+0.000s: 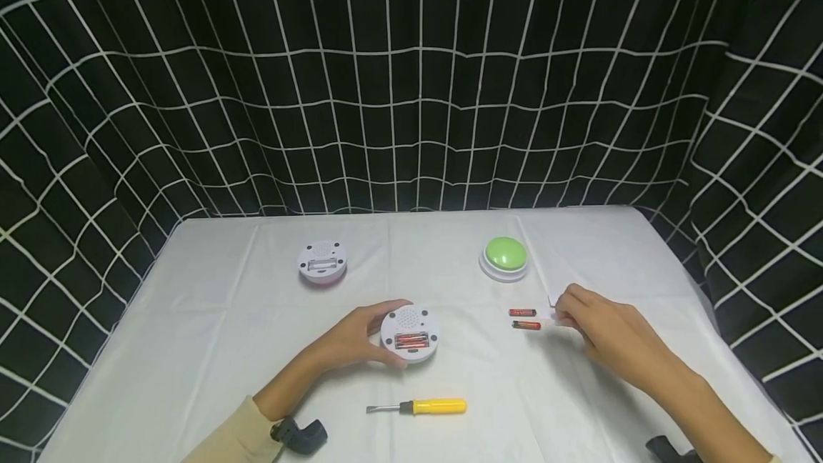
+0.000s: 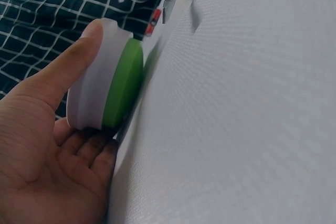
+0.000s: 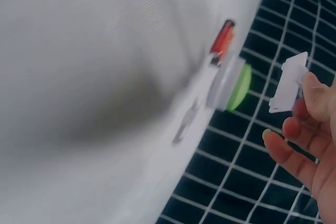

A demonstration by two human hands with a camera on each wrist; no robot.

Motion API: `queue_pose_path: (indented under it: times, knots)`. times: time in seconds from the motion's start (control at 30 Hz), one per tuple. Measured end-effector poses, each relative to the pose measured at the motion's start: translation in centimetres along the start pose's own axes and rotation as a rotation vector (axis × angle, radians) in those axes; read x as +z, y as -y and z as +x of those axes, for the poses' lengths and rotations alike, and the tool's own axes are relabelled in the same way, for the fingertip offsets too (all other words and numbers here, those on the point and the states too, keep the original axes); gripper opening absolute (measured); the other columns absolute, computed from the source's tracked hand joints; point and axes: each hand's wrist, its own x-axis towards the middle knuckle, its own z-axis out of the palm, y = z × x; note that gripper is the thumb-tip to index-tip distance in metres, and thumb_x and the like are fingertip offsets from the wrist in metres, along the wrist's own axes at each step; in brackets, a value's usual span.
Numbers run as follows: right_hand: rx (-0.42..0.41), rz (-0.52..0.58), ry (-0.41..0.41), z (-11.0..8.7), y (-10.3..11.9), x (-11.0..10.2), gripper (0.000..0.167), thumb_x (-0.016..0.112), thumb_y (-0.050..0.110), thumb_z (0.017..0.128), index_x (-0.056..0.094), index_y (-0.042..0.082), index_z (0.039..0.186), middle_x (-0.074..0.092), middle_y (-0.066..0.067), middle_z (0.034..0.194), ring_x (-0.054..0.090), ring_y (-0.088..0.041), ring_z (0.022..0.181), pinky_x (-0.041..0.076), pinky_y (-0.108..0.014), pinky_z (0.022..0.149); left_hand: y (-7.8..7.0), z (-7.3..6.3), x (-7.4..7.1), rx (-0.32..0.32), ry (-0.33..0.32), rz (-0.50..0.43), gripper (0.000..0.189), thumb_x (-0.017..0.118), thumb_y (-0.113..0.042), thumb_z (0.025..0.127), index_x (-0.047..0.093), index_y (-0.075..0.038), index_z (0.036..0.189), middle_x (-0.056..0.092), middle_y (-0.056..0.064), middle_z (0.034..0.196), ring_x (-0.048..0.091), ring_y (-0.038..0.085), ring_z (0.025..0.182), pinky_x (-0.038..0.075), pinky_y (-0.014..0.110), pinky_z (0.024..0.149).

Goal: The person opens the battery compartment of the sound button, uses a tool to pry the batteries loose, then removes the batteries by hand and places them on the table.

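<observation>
Round devices: three in all; one in the left hand, two standing apart near the back of the table.
Left hand (image 1: 350, 338): holds one white round device (image 1: 408, 317) between thumb and fingers, at the middle of the table; its base faces up and its green dome faces down.
Fitted batteries (image 1: 411, 341): two red ones can be made out, side by side in the open compartment of the held device.
Right hand (image 1: 607, 327): pinches one small white cover (image 3: 286, 85) between thumb and finger, above the table, just right of the loose batteries.
Loose batteries: two, red with dark ends, lying near each other; an upper one (image 1: 522, 313) and a lower one (image 1: 526, 325).
Green-domed device (image 1: 505, 254): one, dome up, behind the loose batteries.
Pink-edged device (image 1: 323, 254): one, base up at back left, its compartment uncovered.
Screwdriver (image 1: 437, 406): one, yellow-handled, lying in front of the held device, blade pointing left.
Table (image 1: 218, 349): one, covered in white.
Cloth (image 1: 401, 77): black with white grid lines, hanging behind the table and at both sides.
</observation>
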Motion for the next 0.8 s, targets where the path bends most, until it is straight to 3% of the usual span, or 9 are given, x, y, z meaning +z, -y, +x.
queue_pose_path:
  times: [0.2,0.47,0.8]
  knots:
    - [0.005,-0.010,0.013,-1.1,-1.5,0.8,0.036,0.079,0.001,0.079,0.052,0.024,0.082,0.042,0.015,0.081,0.039,-0.002,0.064,0.035,-0.022,0.047,0.0,0.0,-0.1,-0.001,0.005,0.003,0.093,0.095,-0.026,0.069,0.050,-0.025,0.150,0.053,-0.007,0.150,0.043,0.017,0.143,0.026,0.042,0.123]
    - [0.030,-0.011,0.074,-1.6,-3.0,2.1,0.036,0.079,-0.001,0.079,0.053,0.024,0.081,0.045,0.015,0.081,0.042,-0.003,0.066,0.039,-0.025,0.049,0.1,-0.1,-0.1,0.001,-0.006,0.019,0.092,0.095,-0.025,0.070,0.050,-0.026,0.150,0.052,-0.007,0.151,0.042,0.019,0.144,0.027,0.043,0.123]
    - [0.070,-0.016,0.234,-1.7,-3.6,2.5,0.033,0.078,0.007,0.085,0.050,0.024,0.080,0.039,0.014,0.077,0.040,-0.005,0.066,0.035,-0.025,0.053,-0.1,-0.1,-0.2,0.003,0.002,0.016,0.093,0.095,-0.025,0.069,0.049,-0.023,0.150,0.053,-0.007,0.150,0.041,0.017,0.144,0.026,0.042,0.124]
